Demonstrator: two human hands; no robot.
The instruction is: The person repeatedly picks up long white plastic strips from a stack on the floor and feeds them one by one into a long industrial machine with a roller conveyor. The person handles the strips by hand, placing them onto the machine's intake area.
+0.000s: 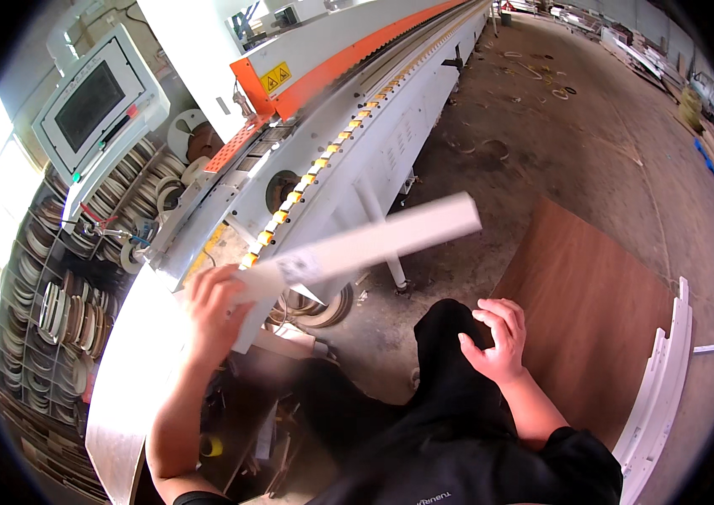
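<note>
My left hand (215, 313) is closed around the near end of a narrow white board (391, 238). The board slants up to the right, past the front of the machine, and its far end is smeared by motion. A printed label (298, 266) is stuck on it close to my fingers. Below the grip another pale piece hangs down, and I cannot tell whether it is part of the same board. My right hand (500, 341) is raised with fingers apart and slightly bent, holding nothing, left of a large brown wood-grain panel (593, 311).
A long grey and orange machine (349, 177) with a row of yellow rollers runs away ahead. Its control screen (92, 105) stands at the left, above racks of edging rolls (79, 316). A pale curved tabletop (142, 379) is at my left. White rails (656, 396) lie at the right.
</note>
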